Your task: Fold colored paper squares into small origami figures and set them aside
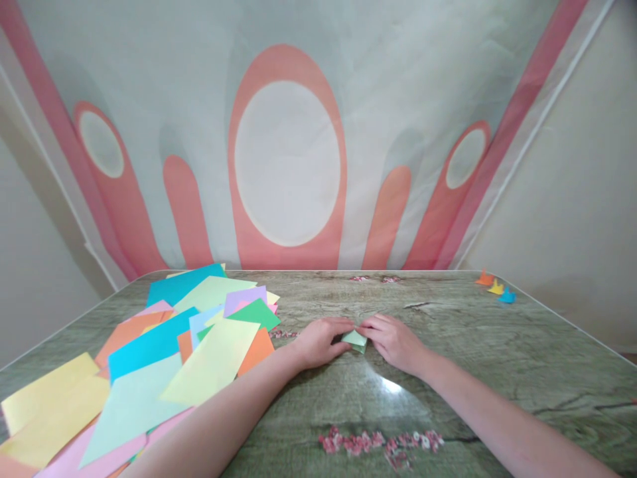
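A small folded piece of pale green paper (pixel 355 340) lies on the table between my two hands. My left hand (pixel 324 340) has its fingers and thumb closed on the paper's left side. From the right, my right hand (pixel 391 340) pinches the upper right edge, fingers bent over it. The paper's top comes to a point between the fingertips, and part of its edges is hidden under them.
Many loose coloured sheets (pixel 209 368) overlap on the left of the table (pixel 497 372). At the far right corner stand small folded paper figures: orange (pixel 484 278), yellow (pixel 496 287) and blue (pixel 507 295). Behind the table hangs a backdrop (pixel 288 259) with pink shapes.
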`<move>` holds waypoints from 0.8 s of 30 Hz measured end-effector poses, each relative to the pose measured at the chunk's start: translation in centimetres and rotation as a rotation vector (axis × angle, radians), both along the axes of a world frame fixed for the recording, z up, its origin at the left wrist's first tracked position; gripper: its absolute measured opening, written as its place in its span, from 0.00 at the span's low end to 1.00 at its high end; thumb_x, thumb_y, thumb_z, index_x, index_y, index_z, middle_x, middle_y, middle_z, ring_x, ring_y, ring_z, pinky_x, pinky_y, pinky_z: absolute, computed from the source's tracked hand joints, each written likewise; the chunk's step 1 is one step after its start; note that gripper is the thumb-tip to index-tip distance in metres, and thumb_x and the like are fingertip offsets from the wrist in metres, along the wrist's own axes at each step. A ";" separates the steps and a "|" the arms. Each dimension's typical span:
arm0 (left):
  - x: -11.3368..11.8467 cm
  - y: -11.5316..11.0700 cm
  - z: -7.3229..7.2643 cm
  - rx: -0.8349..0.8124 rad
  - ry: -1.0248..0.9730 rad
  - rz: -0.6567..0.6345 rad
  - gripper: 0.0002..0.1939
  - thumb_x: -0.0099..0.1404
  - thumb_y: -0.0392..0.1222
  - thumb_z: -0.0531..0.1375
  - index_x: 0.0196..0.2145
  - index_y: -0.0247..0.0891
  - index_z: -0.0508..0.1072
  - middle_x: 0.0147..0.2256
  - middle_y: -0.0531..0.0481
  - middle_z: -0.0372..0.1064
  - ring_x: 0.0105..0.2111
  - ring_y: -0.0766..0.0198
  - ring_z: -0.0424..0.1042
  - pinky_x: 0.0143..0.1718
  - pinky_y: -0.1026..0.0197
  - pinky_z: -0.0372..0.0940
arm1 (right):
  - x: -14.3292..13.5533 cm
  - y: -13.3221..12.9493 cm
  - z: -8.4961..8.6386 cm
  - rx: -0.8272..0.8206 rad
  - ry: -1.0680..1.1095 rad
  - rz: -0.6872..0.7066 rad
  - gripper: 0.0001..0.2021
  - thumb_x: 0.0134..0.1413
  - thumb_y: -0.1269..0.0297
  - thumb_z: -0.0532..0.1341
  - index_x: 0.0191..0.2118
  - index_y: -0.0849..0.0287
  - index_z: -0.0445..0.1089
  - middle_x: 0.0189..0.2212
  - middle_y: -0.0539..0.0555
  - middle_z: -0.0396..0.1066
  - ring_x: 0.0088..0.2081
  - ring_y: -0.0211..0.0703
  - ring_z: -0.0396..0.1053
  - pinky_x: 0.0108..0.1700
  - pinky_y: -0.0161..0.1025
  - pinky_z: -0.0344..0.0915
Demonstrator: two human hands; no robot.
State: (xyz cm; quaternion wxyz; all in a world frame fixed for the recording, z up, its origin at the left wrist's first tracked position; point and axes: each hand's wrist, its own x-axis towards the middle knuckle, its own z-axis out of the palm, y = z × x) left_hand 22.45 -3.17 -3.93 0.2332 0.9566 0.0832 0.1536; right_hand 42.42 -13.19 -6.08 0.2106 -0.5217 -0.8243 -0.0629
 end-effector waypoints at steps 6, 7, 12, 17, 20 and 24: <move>-0.3 0.4 -0.1 0.154 0.107 -0.023 0.25 0.62 0.52 0.55 0.54 0.41 0.62 0.56 0.45 0.58 0.56 0.55 0.56 0.57 0.54 0.50 | -0.2 -0.2 0.1 -0.024 -0.029 -0.011 0.17 0.54 0.78 0.50 0.45 0.59 0.69 0.38 0.56 0.69 0.42 0.43 0.63 0.44 0.41 0.62; -0.4 0.4 -0.1 0.174 0.133 -0.028 0.26 0.62 0.54 0.53 0.55 0.40 0.60 0.57 0.45 0.56 0.57 0.54 0.54 0.58 0.53 0.48 | -0.2 -0.2 0.0 -0.019 -0.025 -0.012 0.17 0.54 0.78 0.50 0.45 0.59 0.70 0.38 0.56 0.68 0.42 0.43 0.63 0.44 0.41 0.62; -0.6 0.3 0.2 0.245 0.237 -0.044 0.32 0.65 0.59 0.44 0.60 0.38 0.52 0.61 0.44 0.47 0.61 0.53 0.42 0.59 0.51 0.42 | -0.3 -0.1 -0.3 0.016 -0.014 -0.044 0.15 0.56 0.76 0.51 0.45 0.59 0.70 0.37 0.57 0.68 0.41 0.43 0.63 0.43 0.41 0.61; -0.7 0.3 0.1 0.264 0.307 -0.038 0.35 0.64 0.62 0.41 0.62 0.38 0.45 0.63 0.45 0.39 0.62 0.52 0.35 0.59 0.50 0.38 | -0.3 -0.3 -0.2 0.068 0.000 -0.103 0.14 0.56 0.76 0.51 0.39 0.57 0.73 0.35 0.55 0.69 0.39 0.42 0.63 0.42 0.41 0.59; -0.6 0.3 -0.1 0.255 0.280 -0.019 0.35 0.64 0.61 0.42 0.62 0.38 0.45 0.62 0.45 0.40 0.62 0.53 0.38 0.59 0.50 0.39 | -0.3 -0.3 -0.2 0.059 -0.004 -0.128 0.13 0.55 0.77 0.53 0.36 0.57 0.73 0.33 0.54 0.70 0.38 0.41 0.63 0.42 0.40 0.58; -0.3 0.3 -0.3 0.241 0.151 0.024 0.29 0.65 0.55 0.48 0.58 0.36 0.55 0.58 0.42 0.53 0.60 0.56 0.47 0.58 0.53 0.46 | -0.1 -0.3 -0.5 0.045 0.004 -0.156 0.13 0.51 0.78 0.54 0.37 0.57 0.73 0.33 0.53 0.70 0.37 0.41 0.64 0.42 0.40 0.58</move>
